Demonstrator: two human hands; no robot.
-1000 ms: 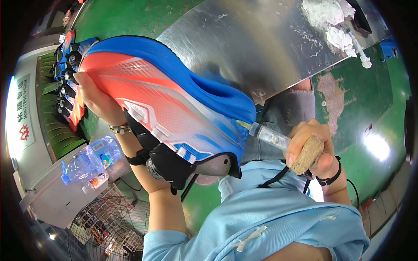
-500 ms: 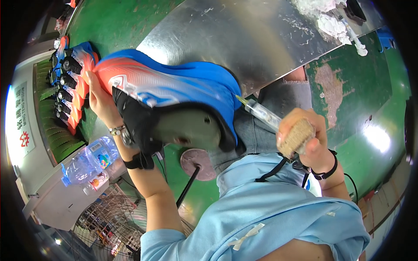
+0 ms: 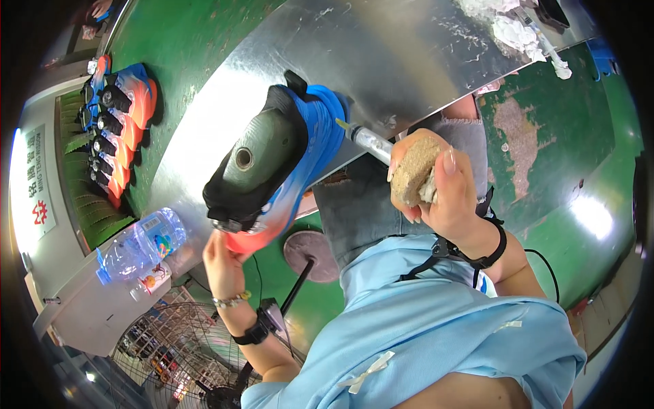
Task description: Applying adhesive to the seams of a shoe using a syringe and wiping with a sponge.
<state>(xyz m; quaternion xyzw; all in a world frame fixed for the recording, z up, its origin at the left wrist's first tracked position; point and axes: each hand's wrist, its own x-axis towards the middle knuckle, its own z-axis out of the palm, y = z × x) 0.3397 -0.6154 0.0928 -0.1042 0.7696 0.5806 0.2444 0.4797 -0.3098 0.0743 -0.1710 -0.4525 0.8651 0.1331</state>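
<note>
A running shoe (image 3: 310, 160), blue at the heel fading to orange at the toe, is raised above the metal table. A grey-green last (image 3: 262, 146) with a round metal-rimmed hole fills its black collar. Closed around the orange toe is my left hand (image 3: 225, 266). My right hand (image 3: 453, 194) grips a syringe (image 3: 372, 143) with a yellowish tip, together with a tan crumbly block (image 3: 417, 170) and a bit of white wad. The syringe tip is at the blue heel edge; I cannot tell whether it touches.
Several similar shoes (image 3: 122, 129) stand in a row at the left. Beside them lies a plastic bottle (image 3: 146, 242). White tissue (image 3: 516, 37) and another syringe (image 3: 553, 58) rest on the metal table (image 3: 381, 48), far right. A wire-cage fan (image 3: 163, 347) is at lower left.
The shoe has turned so its toe points toward me and its heel away. My left hand came nearer with the toe. My right hand and the syringe shifted left and away from me.
</note>
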